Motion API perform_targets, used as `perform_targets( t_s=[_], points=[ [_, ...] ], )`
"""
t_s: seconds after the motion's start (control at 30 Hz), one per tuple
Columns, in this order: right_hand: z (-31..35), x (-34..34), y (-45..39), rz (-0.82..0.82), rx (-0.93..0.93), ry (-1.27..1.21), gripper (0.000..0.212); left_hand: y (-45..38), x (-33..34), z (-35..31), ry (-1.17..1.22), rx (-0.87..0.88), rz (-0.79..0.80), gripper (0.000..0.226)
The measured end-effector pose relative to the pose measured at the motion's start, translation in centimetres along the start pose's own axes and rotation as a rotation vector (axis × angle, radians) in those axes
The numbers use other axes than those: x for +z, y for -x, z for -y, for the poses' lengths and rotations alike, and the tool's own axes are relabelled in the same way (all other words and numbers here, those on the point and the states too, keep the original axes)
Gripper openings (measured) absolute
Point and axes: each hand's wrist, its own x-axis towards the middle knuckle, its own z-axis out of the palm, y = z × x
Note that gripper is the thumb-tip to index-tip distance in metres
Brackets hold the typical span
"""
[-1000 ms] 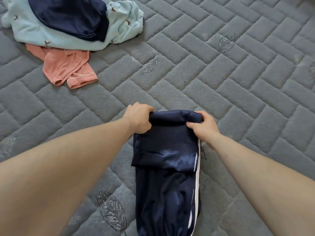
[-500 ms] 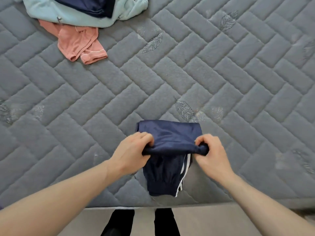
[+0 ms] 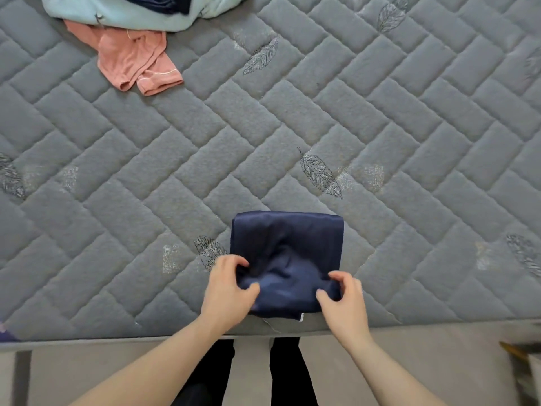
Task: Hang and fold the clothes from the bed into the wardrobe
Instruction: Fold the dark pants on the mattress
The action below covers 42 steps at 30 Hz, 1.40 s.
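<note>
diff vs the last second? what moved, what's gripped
The navy trousers went from a long strip with a rolled far end to a compact folded rectangle near the mattress edge. The left hand and right hand still pinch its near corners. The clothes pile lies untouched.

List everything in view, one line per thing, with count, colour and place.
navy garment: one, dark blue, folded into a block near the bed's front edge
pink garment: one, salmon pink, crumpled at the far left
light blue garment: one, pale blue, bunched at the top left, lying over the pink one
dark garment: one, navy, on the light blue one, mostly out of frame
bed cover: one, grey quilted with leaf motifs, under everything
legs: two, in black, below the bed edge
hands: left hand and right hand pinch the navy garment's near corners
</note>
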Motion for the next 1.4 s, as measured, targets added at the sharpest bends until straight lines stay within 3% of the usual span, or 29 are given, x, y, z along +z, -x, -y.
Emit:
perform_targets(
  t_s=[0.07,0.13,0.17,0.23,0.3,0.4,0.53,0.63,0.7,0.77,0.87,0.93,0.97,1.03,1.1,1.23,1.33,1.4],
  points=[
    [0.6,0.3,-0.6,-0.026,0.175,-0.138,0.063,-0.6,0.6,-0.7,0.11,-0.399,-0.06,0.068],
    [1.1,1.0,-0.9,0.035,0.396,-0.286,0.072,-0.6,1.8,-1.4,0.234,-0.694,0.09,0.094],
    [1.3,1.4,-0.8,0.086,0.502,-0.348,0.069,-0.4,2.5,-1.7,0.299,-0.747,0.151,0.099],
    [1.4,2.5,-0.6,0.151,0.632,-0.411,0.06,0.3,3.7,-2.1,0.324,-0.748,0.203,0.096],
    [1.0,3.3,-1.0,0.166,0.641,-0.368,0.049,0.4,4.2,-1.5,0.321,-0.744,0.19,0.084],
    [0.9,2.9,-1.7,0.23,0.679,-0.495,0.035,-0.1,3.9,-0.4,0.534,-0.719,0.168,0.057],
    [1.6,1.7,-2.1,0.401,0.649,-0.796,0.055,0.3,3.8,-0.5,0.829,-0.637,0.196,0.047],
    [1.7,1.4,-2.7,0.266,0.662,-0.8,0.051,1.4,4.6,-0.6,0.912,-0.696,0.175,0.05],
    [1.2,1.6,-2.5,-0.017,0.704,-0.703,0.058,2.2,4.7,-0.1,0.762,-0.764,0.182,0.057],
    [1.1,1.8,-1.5,-0.154,0.736,-0.624,0.08,2.7,4.6,0.2,0.538,-0.766,0.191,0.069],
    [1.3,3.0,0.3,-0.131,0.777,-0.661,0.092,1.6,3.0,-0.4,0.32,-0.566,-0.078,0.09],
    [1.7,4.1,1.5,-0.083,0.816,-0.706,0.086,0.0,1.1,-1.7,0.168,-0.326,-0.26,0.091],
    [1.9,4.6,2.0,-0.047,0.839,-0.723,0.085,-1.2,0.1,-2.5,0.093,-0.183,-0.279,0.089],
    [2.2,5.7,2.3,0.048,0.89,-0.768,0.084,-4.2,-1.3,-4.6,-0.07,0.043,-0.174,0.088],
    [2.5,6.2,1.7,0.108,0.921,-0.814,0.076,-7.6,-1.8,-7.0,-0.231,0.147,0.007,0.095],
    [2.1,6.0,-0.1,0.093,0.901,-0.875,0.043,-13.1,-1.3,-10.3,-0.399,0.05,0.391,0.099],
    [1.5,4.5,-1.5,0.005,0.763,-0.753,0.022,-14.5,-1.3,-10.7,-0.406,-0.049,0.545,0.052],
    [1.6,2.6,-2.7,-0.006,0.654,-0.699,0.028,-13.8,-1.6,-10.0,-0.221,-0.163,0.566,0.028]
  ],
)
